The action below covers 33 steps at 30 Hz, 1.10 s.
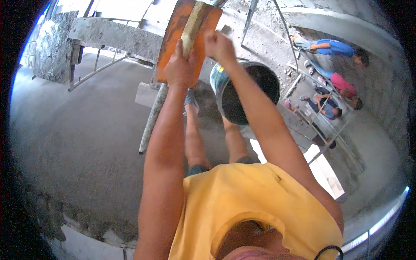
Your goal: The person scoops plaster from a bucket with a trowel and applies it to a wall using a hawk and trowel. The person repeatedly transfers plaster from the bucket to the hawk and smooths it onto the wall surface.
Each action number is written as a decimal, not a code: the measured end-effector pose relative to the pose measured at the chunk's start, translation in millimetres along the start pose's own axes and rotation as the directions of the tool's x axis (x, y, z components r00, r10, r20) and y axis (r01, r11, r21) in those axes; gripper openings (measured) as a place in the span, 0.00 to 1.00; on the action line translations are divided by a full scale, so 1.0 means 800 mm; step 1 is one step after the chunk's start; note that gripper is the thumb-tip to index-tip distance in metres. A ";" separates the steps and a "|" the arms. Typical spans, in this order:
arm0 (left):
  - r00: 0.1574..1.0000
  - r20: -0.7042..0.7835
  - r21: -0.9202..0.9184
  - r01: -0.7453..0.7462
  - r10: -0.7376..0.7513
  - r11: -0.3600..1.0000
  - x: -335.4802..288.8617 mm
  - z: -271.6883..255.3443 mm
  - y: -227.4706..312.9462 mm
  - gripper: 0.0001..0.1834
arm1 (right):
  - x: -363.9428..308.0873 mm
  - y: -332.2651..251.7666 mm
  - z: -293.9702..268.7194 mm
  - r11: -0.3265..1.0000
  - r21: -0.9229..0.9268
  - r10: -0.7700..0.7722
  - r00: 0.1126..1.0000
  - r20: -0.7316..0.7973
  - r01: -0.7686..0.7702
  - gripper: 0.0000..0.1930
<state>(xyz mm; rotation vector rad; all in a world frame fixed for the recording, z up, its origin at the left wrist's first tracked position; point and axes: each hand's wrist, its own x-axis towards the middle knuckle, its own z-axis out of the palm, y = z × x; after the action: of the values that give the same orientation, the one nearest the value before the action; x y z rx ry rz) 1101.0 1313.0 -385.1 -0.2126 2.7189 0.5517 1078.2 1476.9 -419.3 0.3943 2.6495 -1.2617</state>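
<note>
In the upper middle, my left hand (179, 68) is closed on an orange plastering float (169, 41). The float's pale wooden handle (193, 27) runs along its face, and one finger lies against it. My right hand (220, 47) is curled into a fist beside the float's right edge and slightly blurred. Whatever its fingers hold, if anything, is hidden. Below the right hand, a large dark bucket (249, 97) has its mouth partly covered by my right forearm. Its inside looks dark, and its contents cannot be made out.
A mortar-stained plank (115, 37) and a grey-splashed board (54, 47) are at upper left. A metal pipe (152, 123) slants near my legs. Metal scaffold poles (249, 21) stand beyond the bucket. Several people (333, 47) are at the right, by a metal frame (323, 108).
</note>
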 end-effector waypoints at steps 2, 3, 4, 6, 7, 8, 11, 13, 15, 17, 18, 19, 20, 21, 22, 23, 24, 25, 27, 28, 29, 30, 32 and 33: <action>1.000 -0.014 -0.053 0.023 -0.024 0.998 -0.002 -0.001 -0.011 0.34 | -0.018 -0.026 0.009 0.991 -0.131 0.006 0.995 0.098 0.007 0.15; 1.000 -0.006 -0.037 0.028 -0.028 0.999 -0.002 -0.001 -0.014 0.34 | -0.019 -0.026 0.003 0.995 -0.100 -0.030 0.999 0.024 0.032 0.15; 1.000 0.006 -0.024 0.025 -0.024 0.999 0.000 -0.001 -0.011 0.34 | -0.006 -0.020 -0.005 0.994 -0.091 0.052 0.998 -0.034 -0.055 0.16; 1.000 -0.008 -0.022 0.015 -0.016 1.000 -0.002 -0.001 -0.011 0.34 | -0.004 -0.013 -0.006 0.984 0.005 0.180 0.983 -0.019 -0.180 0.17; 0.999 -0.037 -0.045 0.003 -0.005 0.999 -0.002 0.003 -0.006 0.34 | -0.010 -0.011 0.005 0.989 -0.085 0.122 0.992 0.011 -0.121 0.17; 0.998 -0.065 -0.064 -0.002 -0.002 0.998 -0.003 0.008 -0.004 0.34 | -0.025 -0.011 0.022 0.984 -0.169 0.068 0.996 0.054 -0.059 0.18; 0.988 -0.141 -0.083 -0.078 0.066 0.993 -0.001 0.020 -0.023 0.33 | -0.022 -0.015 0.024 0.990 -0.138 0.011 0.999 0.054 -0.004 0.17; 0.998 -0.067 -0.020 -0.018 0.017 1.000 -0.002 0.010 -0.021 0.33 | 0.021 -0.009 -0.002 0.990 -0.129 0.050 0.998 -0.037 -0.054 0.17; 0.999 -0.031 -0.005 -0.036 0.035 0.999 -0.004 0.001 -0.008 0.33 | 0.084 0.014 -0.028 0.980 -0.193 0.012 0.980 -0.199 -0.051 0.16; 0.997 -0.071 -0.028 -0.044 0.042 0.999 -0.003 -0.001 -0.011 0.33 | 0.101 -0.016 -0.023 0.983 -0.160 0.056 0.973 -0.225 -0.093 0.18; 0.999 -0.046 -0.010 -0.025 0.025 1.000 -0.003 -0.004 -0.006 0.32 | 0.109 -0.013 -0.018 0.986 -0.139 0.055 0.966 -0.254 -0.093 0.19; 1.000 -0.027 0.011 -0.001 0.002 1.000 -0.001 -0.007 -0.003 0.32 | 0.111 -0.013 -0.007 0.991 -0.120 0.030 0.966 -0.257 -0.063 0.19; 1.000 -0.008 0.031 0.021 -0.020 0.999 0.001 -0.009 -0.001 0.32 | 0.111 -0.012 0.000 0.994 -0.100 0.006 0.965 -0.262 -0.033 0.20; 0.999 -0.033 -0.018 -0.006 0.005 1.000 0.004 -0.007 -0.002 0.32 | 0.111 -0.007 0.000 0.981 -0.194 -0.017 0.985 -0.169 -0.016 0.19; 0.998 -0.058 -0.059 -0.016 0.012 0.998 0.002 -0.001 -0.016 0.32 | 0.107 -0.019 -0.003 0.988 -0.157 -0.027 0.992 -0.125 0.007 0.19; 0.997 -0.077 -0.100 -0.029 0.022 0.995 -0.004 0.004 -0.027 0.32 | 0.101 -0.035 -0.015 0.992 -0.122 -0.031 0.996 -0.083 0.020 0.19; 0.998 -0.059 -0.084 -0.004 -0.001 0.996 -0.007 0.002 -0.029 0.32 | 0.101 -0.042 -0.025 0.996 -0.084 -0.041 0.998 -0.046 0.037 0.20; 0.999 -0.041 -0.076 -0.020 0.017 0.997 0.000 -0.003 -0.009 0.32 | 0.123 0.002 -0.030 0.986 -0.169 -0.021 0.988 -0.152 -0.005 0.19; 0.999 -0.032 -0.063 0.000 -0.002 0.998 -0.004 -0.002 -0.011 0.32 | 0.131 -0.012 -0.021 0.996 -0.084 0.015 0.984 -0.175 -0.030 0.17; 0.999 -0.053 -0.076 -0.006 0.002 0.997 0.002 -0.001 -0.010 0.32 | 0.146 -0.019 -0.015 0.967 -0.252 -0.096 0.973 -0.211 0.041 0.18; 0.997 -0.075 -0.089 -0.015 0.008 0.996 0.004 0.000 -0.010 0.32 | 0.143 -0.013 -0.014 0.976 -0.218 -0.034 0.986 -0.165 -0.003 0.22; 0.999 -0.040 -0.067 0.003 -0.005 0.998 0.000 0.004 -0.012 0.32 | 0.127 -0.007 -0.009 0.979 -0.205 -0.017 0.993 -0.115 -0.007 0.23; 0.999 -0.009 -0.032 0.041 -0.041 0.999 0.006 0.010 -0.012 0.32 | 0.112 0.003 0.004 0.983 -0.180 -0.024 1.000 -0.017 0.021 0.25; 0.999 -0.002 -0.056 0.045 -0.045 0.997 0.005 0.010 -0.014 0.32 | 0.095 -0.009 0.009 0.980 -0.195 0.027 1.000 -0.013 -0.029 0.22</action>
<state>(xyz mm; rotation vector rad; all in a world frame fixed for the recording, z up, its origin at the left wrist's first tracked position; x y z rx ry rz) 1101.9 1305.5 -397.4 -0.2890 2.6968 0.6150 1003.7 1478.8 -439.2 0.4067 2.7333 -0.9816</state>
